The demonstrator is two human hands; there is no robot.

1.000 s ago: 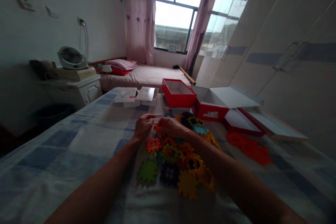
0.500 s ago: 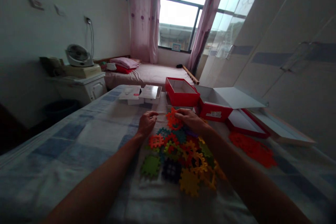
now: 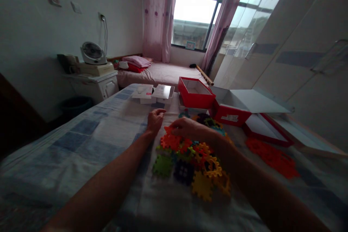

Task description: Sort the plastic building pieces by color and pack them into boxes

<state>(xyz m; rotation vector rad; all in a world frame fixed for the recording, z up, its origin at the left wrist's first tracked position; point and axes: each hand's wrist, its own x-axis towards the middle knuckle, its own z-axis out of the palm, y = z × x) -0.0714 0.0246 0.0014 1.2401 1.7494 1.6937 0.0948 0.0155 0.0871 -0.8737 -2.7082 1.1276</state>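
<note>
My right hand [image 3: 187, 127] grips an orange notched plastic building piece [image 3: 170, 140] by its upper edge, low over the front of a pile of similar pieces. My left hand [image 3: 156, 120] is a little to its left, above the cloth, its fingers curled together; whether anything is in them I cannot make out. In the pile nearer me are a green square piece [image 3: 162, 165], a dark navy one [image 3: 183, 171] with holes, a yellow square [image 3: 202, 185] and a yellow ring-shaped piece [image 3: 213, 166]. My right hand and forearm hide part of the pile.
Behind the pile stand a red open box [image 3: 197, 96] and another red box [image 3: 231, 114] with a raised white flap. A shallow red tray [image 3: 268, 128] and flat orange pieces [image 3: 273, 156] lie right. White cartons [image 3: 163, 92] stand at the back. A checked cloth [image 3: 103, 137] covers the surface.
My right hand has brought the orange piece down and toward me, to the pile's left part. Darker pieces behind it have come into sight. The view has shifted slightly.
</note>
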